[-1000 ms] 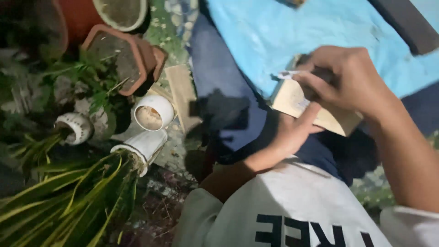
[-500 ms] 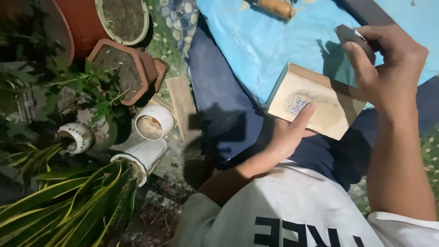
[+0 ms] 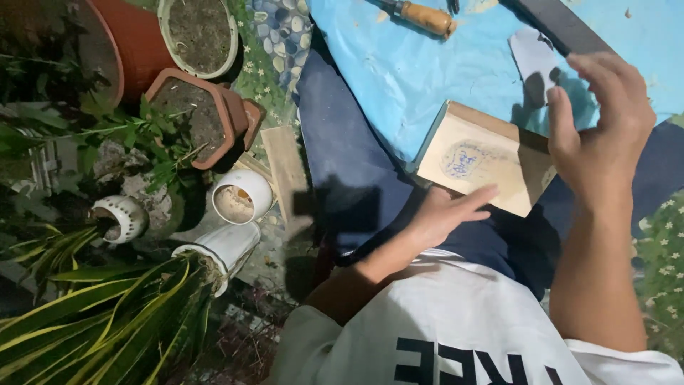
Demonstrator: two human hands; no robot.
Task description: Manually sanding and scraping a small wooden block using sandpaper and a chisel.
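Block (image 3: pixel 479 162) centre frame on lap, steadied only by left hand (image 3: pixel 440 212), fingers flat. Right hand (image 3: pixel 602 135) lifted, open, empty. Could slide off knee; loose paper (image 3: pixel 534 60) might blow away.

- White tee (image 3: pixel 456 314), short sleeves, with chunky dark block lettering across the chest.
- Sleeve hems end around the upper arms; forearms below them are bare.
- Dark navy trousers or shorts (image 3: pixel 342 150), running up from the tee's hem.
- Left hand (image 3: pixel 438 214) and right hand (image 3: pixel 602 135): no gloves, no rings or watch that I can spot.
- Fabric looks soft, a bit creased near the lettering.
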